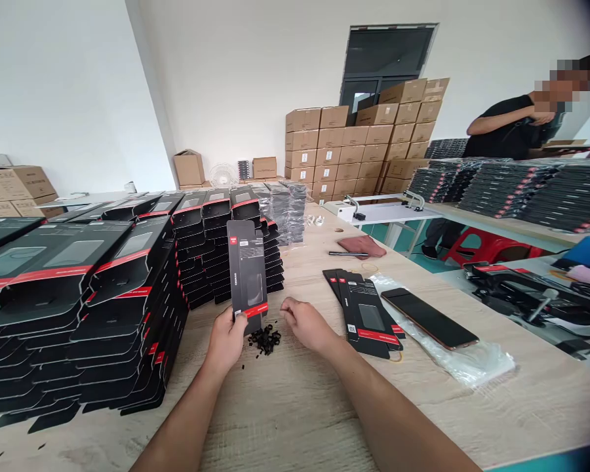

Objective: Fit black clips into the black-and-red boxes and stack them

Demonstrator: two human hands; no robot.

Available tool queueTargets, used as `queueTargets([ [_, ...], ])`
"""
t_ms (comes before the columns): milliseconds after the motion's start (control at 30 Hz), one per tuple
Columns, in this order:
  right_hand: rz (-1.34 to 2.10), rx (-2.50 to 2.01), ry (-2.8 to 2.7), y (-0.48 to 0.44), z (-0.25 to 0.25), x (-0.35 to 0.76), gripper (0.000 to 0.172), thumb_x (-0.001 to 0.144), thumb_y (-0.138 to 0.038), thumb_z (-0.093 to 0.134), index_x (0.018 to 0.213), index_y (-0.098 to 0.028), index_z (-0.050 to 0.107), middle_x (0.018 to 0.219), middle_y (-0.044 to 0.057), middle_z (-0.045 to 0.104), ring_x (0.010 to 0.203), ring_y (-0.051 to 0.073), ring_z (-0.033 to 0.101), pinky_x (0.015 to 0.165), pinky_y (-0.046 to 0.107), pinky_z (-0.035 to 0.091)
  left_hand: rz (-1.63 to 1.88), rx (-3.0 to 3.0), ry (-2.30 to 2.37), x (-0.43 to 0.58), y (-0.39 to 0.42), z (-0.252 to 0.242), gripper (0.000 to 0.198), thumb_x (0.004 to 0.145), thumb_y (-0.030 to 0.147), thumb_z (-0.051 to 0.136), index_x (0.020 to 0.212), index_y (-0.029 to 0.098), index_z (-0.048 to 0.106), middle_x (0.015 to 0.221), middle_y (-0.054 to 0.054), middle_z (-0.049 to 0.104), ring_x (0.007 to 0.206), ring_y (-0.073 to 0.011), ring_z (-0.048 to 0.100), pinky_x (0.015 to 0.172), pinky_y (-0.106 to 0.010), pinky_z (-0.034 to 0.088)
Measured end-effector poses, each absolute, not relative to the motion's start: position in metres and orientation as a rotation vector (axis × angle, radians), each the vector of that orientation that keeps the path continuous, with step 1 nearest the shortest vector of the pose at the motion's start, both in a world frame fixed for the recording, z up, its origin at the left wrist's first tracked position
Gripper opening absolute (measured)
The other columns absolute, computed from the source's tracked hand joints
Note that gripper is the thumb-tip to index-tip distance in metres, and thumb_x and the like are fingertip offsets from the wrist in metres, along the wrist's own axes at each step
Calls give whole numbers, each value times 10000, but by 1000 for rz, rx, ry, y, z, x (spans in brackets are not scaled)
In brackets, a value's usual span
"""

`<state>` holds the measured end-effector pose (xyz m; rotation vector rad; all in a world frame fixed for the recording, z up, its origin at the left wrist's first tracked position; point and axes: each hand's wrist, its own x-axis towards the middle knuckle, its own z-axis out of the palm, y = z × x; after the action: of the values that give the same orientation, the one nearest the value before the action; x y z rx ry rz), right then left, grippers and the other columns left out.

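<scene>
My left hand [227,339] grips the lower end of a black and red packaging box [248,275], which stands roughly upright with its top flap raised and a clear window low on its face. Just right of it, my right hand [307,321] is closed with the fingertips curled together; whatever they hold, if anything, is hidden. A small heap of black plastic bits [265,339] lies on the table between my hands, partly behind the box. To the right of my right hand lie several flat black boxes [368,314], overlapping one another.
Tall stacks of black boxes [128,314] fill the left side. A phone [427,318] rests on a clear plastic bag [472,367] at right. Beyond are a pen [348,254], a reddish-brown cloth [366,246], brown cartons [341,154] and another person [506,124].
</scene>
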<state>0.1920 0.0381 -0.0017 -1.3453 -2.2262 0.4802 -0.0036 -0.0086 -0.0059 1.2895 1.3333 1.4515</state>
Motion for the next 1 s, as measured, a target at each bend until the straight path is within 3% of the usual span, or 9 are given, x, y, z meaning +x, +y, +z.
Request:
queueTargets([
  [100,645,-1133,-2053,34,-3,179,153,877,-253,441,803,-186,556,669,-14,567,589,122,482,578,228,373,1391,1409,1280,0,-9,-6,317,809,370,547,1021,173,676,878,-53,668,798,-192,609,622,-259,536],
  [200,676,-1006,-2062,26,-1,164,120,862,-227,462,797,-192,557,677,-19,584,573,108,487,565,212,364,1384,1435,1237,4,-8,-8,335,816,415,553,1018,179,678,919,-56,648,796,-187,600,595,-253,539],
  [433,224,-1251,-2215,13,10,147,115,796,-126,477,728,-191,544,676,28,626,574,134,534,551,236,315,1473,1474,1236,12,-11,-10,267,811,399,580,843,170,713,840,-52,651,753,-174,587,625,-234,499],
  [533,207,-1295,-2168,8,9,144,104,818,-149,467,774,-198,548,671,28,630,588,150,554,550,245,313,1471,1433,1226,13,-10,-12,274,814,401,577,862,168,714,822,-47,649,741,-172,580,635,-244,492],
  [667,531,-1169,-2052,9,3,145,109,842,-163,444,863,-212,539,672,-5,618,587,140,553,562,232,365,1428,1385,1218,12,-8,-14,306,810,417,579,879,150,711,749,-26,628,669,-154,555,587,-239,471],
  [767,712,-1067,-1881,19,4,156,75,853,-275,496,835,-209,529,703,-7,593,613,138,534,582,240,402,1411,1388,1239,11,-10,-9,316,794,421,596,862,139,722,686,-14,628,616,-143,537,564,-233,443],
  [867,789,-1069,-1624,29,11,172,235,846,-434,535,893,-204,539,728,-8,566,660,142,514,619,253,420,1364,1458,1185,11,-16,2,301,787,397,605,903,153,738,725,-18,673,669,-164,573,633,-253,453],
  [1000,1340,-853,-1607,27,16,180,380,844,-538,512,769,-169,562,672,-9,560,597,114,486,577,239,406,1358,1359,1013,9,-26,14,310,721,352,673,951,150,724,896,-54,710,840,-226,624,765,-303,476],
])
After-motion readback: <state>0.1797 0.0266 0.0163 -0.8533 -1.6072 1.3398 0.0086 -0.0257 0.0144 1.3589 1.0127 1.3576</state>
